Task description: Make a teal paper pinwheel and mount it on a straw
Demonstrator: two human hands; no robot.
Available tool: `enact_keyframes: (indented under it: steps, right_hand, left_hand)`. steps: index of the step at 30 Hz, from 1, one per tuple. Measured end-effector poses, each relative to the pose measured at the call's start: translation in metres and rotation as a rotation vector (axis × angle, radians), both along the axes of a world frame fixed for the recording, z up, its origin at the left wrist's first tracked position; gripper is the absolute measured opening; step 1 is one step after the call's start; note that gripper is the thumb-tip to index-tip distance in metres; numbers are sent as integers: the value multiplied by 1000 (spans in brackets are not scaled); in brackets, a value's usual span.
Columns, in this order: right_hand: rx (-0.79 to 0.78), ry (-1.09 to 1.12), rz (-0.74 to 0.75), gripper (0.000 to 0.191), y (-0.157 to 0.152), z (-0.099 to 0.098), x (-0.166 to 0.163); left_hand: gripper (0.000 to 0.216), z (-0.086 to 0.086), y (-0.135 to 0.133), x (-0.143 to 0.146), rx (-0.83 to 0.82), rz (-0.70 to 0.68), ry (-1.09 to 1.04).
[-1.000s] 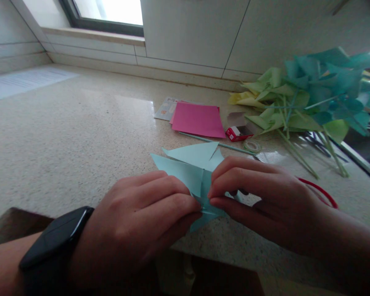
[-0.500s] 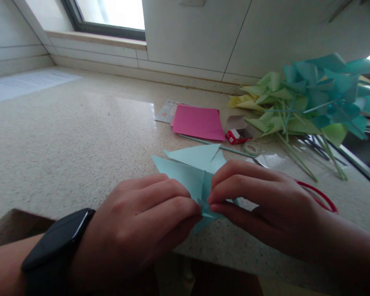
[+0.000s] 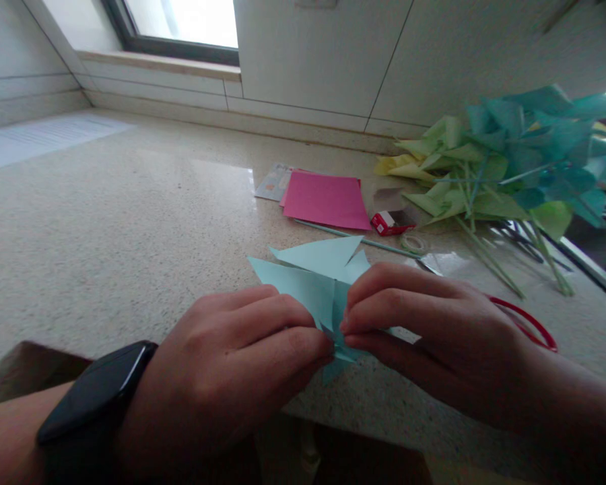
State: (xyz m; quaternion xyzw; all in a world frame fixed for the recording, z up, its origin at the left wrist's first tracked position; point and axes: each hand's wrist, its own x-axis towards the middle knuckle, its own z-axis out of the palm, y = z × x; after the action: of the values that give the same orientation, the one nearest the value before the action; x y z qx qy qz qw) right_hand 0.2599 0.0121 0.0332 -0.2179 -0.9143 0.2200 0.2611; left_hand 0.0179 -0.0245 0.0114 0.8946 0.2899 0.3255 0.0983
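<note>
A light blue folded paper [image 3: 303, 286] with several pointed flaps lies between my hands, over the counter's front part. My left hand [image 3: 252, 350], with a black watch at the wrist, pinches its near left side. From the other side my right hand [image 3: 409, 323] grips the paper's right edge between thumb and fingers. The fingers cover the near middle of the paper, where the pinched folds are partly hidden. A red loop [image 3: 528, 320], perhaps a scissors handle, shows behind my right hand.
Beyond the paper lie pink paper sheets [image 3: 328, 200], a thin green stick [image 3: 356, 237], a small red box [image 3: 392, 222] and a roll of tape [image 3: 413, 243]. Blue and green paper flowers [image 3: 530, 148] are heaped at right. A printed sheet [image 3: 45, 138] rests at far left.
My left thumb has shifted slightly to the right along the paper's near edge, and the near flap has changed its angle. My right hand stays almost in place.
</note>
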Motion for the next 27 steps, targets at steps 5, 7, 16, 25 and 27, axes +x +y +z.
enact_keyframes:
  steps: [5,7,16,25,27]
  right_hand:
    - [16,14,28,5,0,0,-1]
    - [16,6,26,7,0,1,-2]
    - [-12,-31,25,6,-3,3,-1]
    - [-6,-79,-8,18,-7,5,-2]
    - [-10,-88,-36,23,-7,5,-1]
  left_hand:
    - [8,-2,1,2,0,12,-28]
    - [6,-4,1,2,2,12,-51]
    - [18,-8,-1,1,-34,79,-53]
    - [6,-2,-1,1,-92,64,-97]
    - [8,-3,0,1,-107,59,-104]
